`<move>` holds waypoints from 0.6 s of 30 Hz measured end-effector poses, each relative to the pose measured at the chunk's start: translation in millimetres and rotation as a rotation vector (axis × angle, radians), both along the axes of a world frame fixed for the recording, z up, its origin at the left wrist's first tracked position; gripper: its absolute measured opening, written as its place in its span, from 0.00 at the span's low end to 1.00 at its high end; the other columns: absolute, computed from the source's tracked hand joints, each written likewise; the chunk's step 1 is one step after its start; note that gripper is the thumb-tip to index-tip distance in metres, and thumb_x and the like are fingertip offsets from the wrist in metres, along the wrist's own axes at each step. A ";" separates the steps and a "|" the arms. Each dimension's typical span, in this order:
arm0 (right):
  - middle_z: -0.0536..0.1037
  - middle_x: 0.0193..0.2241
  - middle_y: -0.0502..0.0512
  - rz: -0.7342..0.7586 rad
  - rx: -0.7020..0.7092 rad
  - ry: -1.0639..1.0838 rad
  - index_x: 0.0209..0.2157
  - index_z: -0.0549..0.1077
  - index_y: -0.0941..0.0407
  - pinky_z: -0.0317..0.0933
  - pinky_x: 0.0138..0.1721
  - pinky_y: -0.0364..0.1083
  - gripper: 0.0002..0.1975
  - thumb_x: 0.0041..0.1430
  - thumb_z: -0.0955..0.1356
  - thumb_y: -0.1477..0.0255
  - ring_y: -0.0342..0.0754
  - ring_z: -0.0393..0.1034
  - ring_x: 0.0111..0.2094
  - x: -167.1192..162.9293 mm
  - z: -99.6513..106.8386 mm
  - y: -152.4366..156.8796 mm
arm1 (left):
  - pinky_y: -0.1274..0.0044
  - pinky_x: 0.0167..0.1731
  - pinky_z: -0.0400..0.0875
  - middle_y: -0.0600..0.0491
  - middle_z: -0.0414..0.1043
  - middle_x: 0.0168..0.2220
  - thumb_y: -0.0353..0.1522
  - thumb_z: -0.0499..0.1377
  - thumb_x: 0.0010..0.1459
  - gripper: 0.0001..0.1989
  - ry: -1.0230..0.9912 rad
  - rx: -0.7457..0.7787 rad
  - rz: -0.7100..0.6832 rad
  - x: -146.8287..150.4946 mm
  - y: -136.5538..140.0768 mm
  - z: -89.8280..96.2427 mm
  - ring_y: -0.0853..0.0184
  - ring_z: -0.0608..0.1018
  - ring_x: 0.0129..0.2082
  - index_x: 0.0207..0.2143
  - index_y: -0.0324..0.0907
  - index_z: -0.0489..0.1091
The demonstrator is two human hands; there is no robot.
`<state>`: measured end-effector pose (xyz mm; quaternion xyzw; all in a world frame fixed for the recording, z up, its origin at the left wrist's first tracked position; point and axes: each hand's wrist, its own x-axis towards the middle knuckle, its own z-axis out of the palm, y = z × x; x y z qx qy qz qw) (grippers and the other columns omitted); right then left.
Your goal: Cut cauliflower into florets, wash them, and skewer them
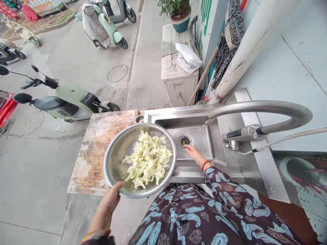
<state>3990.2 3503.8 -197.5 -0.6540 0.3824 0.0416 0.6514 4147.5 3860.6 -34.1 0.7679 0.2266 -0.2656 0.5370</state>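
Observation:
My left hand [111, 199] grips the near-left rim of a wide steel basin [113, 153], thumb over the edge. Cut cauliflower florets [150, 160] are heaped inside it. The basin is partly over a wooden board and partly against the sink's left edge. My right hand [195, 154] reaches into the steel sink [196, 131], its fingers stretched out beside the drain strainer [185, 141]. Dark and greenish bits lie in the strainer. Nothing shows in that hand. The curved faucet [268, 107] arches over the sink, with water drops near its mouth.
The worn wooden board [89, 160] carries a pale string [92, 160] and a small cup [139, 118]. Behind the sink stand a white cabinet-like unit [178, 86] with a folded cloth [187, 58], and a mop [227, 44]. Several scooters [76, 102] are parked on the pavement.

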 end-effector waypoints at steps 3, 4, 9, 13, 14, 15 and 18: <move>0.73 0.55 0.59 0.056 -0.126 0.135 0.52 0.73 0.54 0.59 0.59 0.58 0.15 0.65 0.65 0.70 0.53 0.67 0.56 3.0 -30.3 -30.7 | 0.77 0.24 0.73 0.55 0.77 0.23 0.21 0.63 0.34 0.24 0.019 -0.020 0.020 0.1 2.7 -5.7 0.62 0.79 0.24 0.40 0.37 0.72; 0.72 0.55 0.59 0.084 -0.165 0.170 0.52 0.72 0.55 0.61 0.58 0.59 0.15 0.66 0.66 0.68 0.53 0.68 0.55 5.6 -38.9 -38.0 | 0.77 0.24 0.73 0.54 0.77 0.23 0.21 0.63 0.35 0.24 0.028 -0.022 0.032 0.3 4.3 -8.2 0.62 0.79 0.25 0.40 0.37 0.72; 0.69 0.57 0.59 0.243 -0.318 0.268 0.54 0.70 0.54 0.64 0.54 0.59 0.17 0.66 0.67 0.65 0.54 0.68 0.54 24.4 -78.3 -51.7 | 0.77 0.24 0.75 0.54 0.78 0.24 0.21 0.63 0.38 0.27 0.042 -0.027 0.082 0.7 11.3 -19.9 0.61 0.80 0.26 0.45 0.38 0.72; 0.61 0.64 0.61 0.336 -0.377 0.297 0.58 0.68 0.54 0.53 0.63 0.62 0.22 0.63 0.68 0.69 0.59 0.57 0.64 40.5 -111.7 -47.5 | 0.76 0.26 0.76 0.53 0.78 0.25 0.20 0.63 0.39 0.29 0.086 -0.011 0.113 0.2 12.0 -23.8 0.60 0.81 0.28 0.48 0.38 0.71; 0.58 0.66 0.62 0.350 -0.381 0.304 0.59 0.68 0.54 0.49 0.65 0.61 0.23 0.62 0.69 0.71 0.59 0.53 0.66 44.1 -120.4 -45.8 | 0.75 0.27 0.77 0.52 0.79 0.26 0.20 0.63 0.40 0.28 0.094 -0.002 0.122 0.1 11.8 -24.2 0.60 0.81 0.28 0.48 0.38 0.71; 0.55 0.67 0.62 0.360 -0.380 0.311 0.60 0.68 0.54 0.47 0.66 0.59 0.25 0.60 0.69 0.73 0.60 0.50 0.67 47.2 -129.1 -44.1 | 0.75 0.28 0.77 0.52 0.79 0.27 0.20 0.63 0.41 0.28 0.098 0.009 0.130 0.2 11.6 -24.6 0.60 0.81 0.29 0.48 0.38 0.71; 0.52 0.68 0.63 0.371 -0.363 0.327 0.61 0.68 0.55 0.47 0.66 0.55 0.29 0.57 0.69 0.76 0.61 0.49 0.68 52.3 -152.3 -40.5 | 0.73 0.30 0.78 0.50 0.80 0.30 0.21 0.63 0.43 0.27 0.108 0.042 0.147 1.0 10.6 -24.9 0.59 0.82 0.29 0.49 0.37 0.70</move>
